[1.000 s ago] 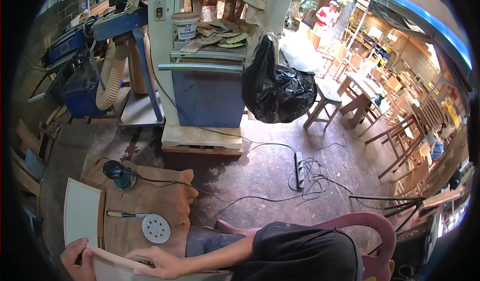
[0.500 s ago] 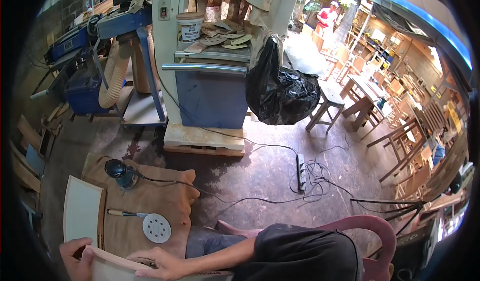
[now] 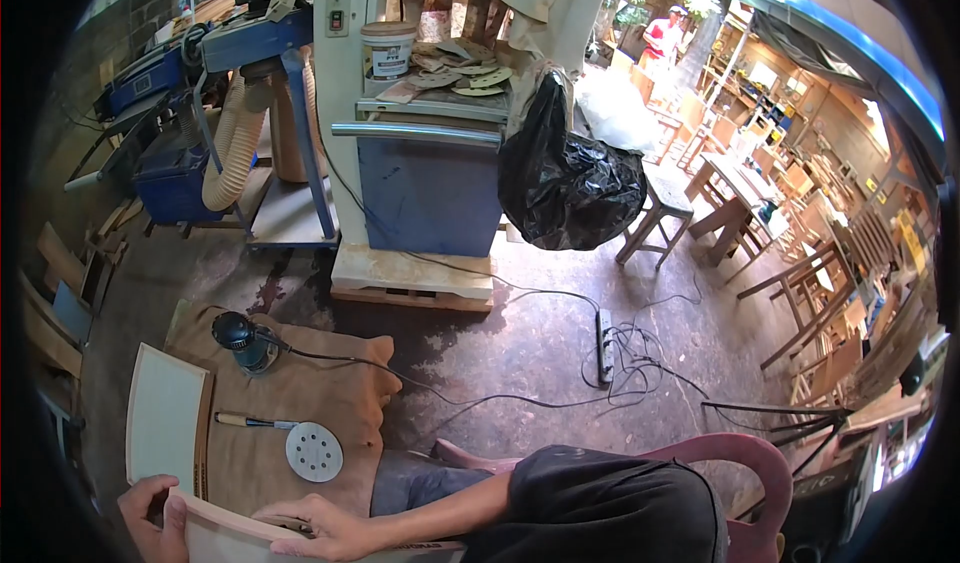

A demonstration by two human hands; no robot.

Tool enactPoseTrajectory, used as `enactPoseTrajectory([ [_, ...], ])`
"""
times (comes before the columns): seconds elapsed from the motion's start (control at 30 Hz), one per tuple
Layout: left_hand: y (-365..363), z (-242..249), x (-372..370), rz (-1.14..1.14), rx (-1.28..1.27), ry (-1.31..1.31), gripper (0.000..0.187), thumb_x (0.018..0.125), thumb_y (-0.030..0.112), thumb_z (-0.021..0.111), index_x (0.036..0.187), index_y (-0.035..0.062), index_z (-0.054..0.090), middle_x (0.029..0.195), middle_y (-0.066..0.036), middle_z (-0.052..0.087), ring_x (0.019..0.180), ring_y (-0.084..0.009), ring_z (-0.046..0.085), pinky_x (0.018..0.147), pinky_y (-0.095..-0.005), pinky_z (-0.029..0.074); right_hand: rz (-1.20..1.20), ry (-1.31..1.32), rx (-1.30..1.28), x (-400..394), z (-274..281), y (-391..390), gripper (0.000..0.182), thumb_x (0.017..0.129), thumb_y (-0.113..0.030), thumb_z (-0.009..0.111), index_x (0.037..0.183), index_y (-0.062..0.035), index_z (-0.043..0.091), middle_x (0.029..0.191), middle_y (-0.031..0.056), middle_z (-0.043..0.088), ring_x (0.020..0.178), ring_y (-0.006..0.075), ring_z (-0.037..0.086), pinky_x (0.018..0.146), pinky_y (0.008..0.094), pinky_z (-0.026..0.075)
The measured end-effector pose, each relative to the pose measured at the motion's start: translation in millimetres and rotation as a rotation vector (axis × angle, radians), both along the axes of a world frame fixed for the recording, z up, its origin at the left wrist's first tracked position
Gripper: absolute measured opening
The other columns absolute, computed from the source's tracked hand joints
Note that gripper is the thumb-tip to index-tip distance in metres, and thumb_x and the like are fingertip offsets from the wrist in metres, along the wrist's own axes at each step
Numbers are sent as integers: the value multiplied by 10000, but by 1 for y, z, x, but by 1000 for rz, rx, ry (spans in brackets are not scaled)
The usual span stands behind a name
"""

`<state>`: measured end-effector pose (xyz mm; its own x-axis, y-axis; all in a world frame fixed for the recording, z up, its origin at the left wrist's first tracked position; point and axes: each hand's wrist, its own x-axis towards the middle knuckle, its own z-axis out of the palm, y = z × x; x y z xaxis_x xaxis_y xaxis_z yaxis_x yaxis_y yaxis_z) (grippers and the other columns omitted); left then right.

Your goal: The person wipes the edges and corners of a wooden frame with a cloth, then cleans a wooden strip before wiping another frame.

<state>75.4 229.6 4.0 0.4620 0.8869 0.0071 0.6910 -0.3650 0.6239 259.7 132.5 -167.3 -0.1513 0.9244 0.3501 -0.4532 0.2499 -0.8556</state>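
At the bottom left, my left hand [image 3: 158, 519] grips the left end of a pale curved wooden panel [image 3: 225, 535], thumb on its near face. My right hand [image 3: 325, 528] is closed over the panel's upper edge, with something dark under its fingers that I cannot make out. A second pale curved panel [image 3: 165, 413] lies beyond on a brown cloth [image 3: 270, 393]. On that cloth are an electric sander [image 3: 245, 343], a chisel with a wooden handle [image 3: 232, 419] and a round perforated sanding disc [image 3: 314, 452].
A power strip [image 3: 604, 348] with tangled cables lies on the floor. Ahead stand a blue and white machine [image 3: 430, 198] and a black plastic bag [image 3: 570, 183]. A stool [image 3: 660, 213] and a tripod [image 3: 820, 413] are right. A person [image 3: 662, 35] stands far back.
The whole view has shifted slightly. Both hands keep their places on the panel, and nothing else has visibly moved.
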Motion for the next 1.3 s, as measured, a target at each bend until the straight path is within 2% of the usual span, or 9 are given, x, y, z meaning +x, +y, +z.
enactPoseTrajectory([
  [0.2,1,3,10,-109,-50,-38,279,999,193,617,1147,-27,704,995,-141,728,896,-196,649,816,-317,509,6,3,-27,0,-1,1,530,974,-321,628,1297,89,534,1140,183,681,1054,197,622,940,335,479],
  [0.3,-1,4,9,-130,144,79,277,977,187,650,1147,-22,711,993,-165,734,887,-210,672,802,-315,518,-8,-16,-22,-1,-5,3,536,973,-329,630,1299,85,537,1138,181,682,1052,193,621,937,335,480],
  [0.4,-2,0,2,-154,253,47,248,938,135,694,1129,-22,722,995,-189,736,874,-249,699,788,-326,534,-5,-21,-30,-2,-5,4,537,974,-333,629,1300,84,539,1136,180,683,1053,194,623,934,338,483],
  [0.6,-7,-6,-5,-209,446,-44,196,888,22,718,1069,-51,734,1033,-198,741,934,-285,732,840,-355,561,23,-54,-35,-2,-3,4,538,970,-324,634,1302,88,535,1127,192,686,1047,206,633,921,342,490],
  [1.0,-16,-19,3,-206,687,-18,137,898,4,697,1017,-39,750,997,-171,752,919,-301,739,843,-372,579,-21,13,-12,-4,-5,4,536,976,-322,639,1316,80,536,1149,169,686,1050,177,619,933,324,482],
  [1.2,-23,-43,7,-129,1036,89,103,909,-16,659,953,-21,752,979,-166,753,874,-306,744,758,-381,605,5,-82,-70,2,4,1,533,974,-313,647,1317,80,537,1156,170,682,1067,166,607,944,315,474],
  [1.3,-22,-46,3,-130,1085,96,102,910,-10,664,959,-12,754,967,-171,752,855,-309,744,741,-379,607,-19,-71,-56,1,8,0,479,967,-234,668,1312,76,550,1109,173,695,976,179,647,857,311,495],
])
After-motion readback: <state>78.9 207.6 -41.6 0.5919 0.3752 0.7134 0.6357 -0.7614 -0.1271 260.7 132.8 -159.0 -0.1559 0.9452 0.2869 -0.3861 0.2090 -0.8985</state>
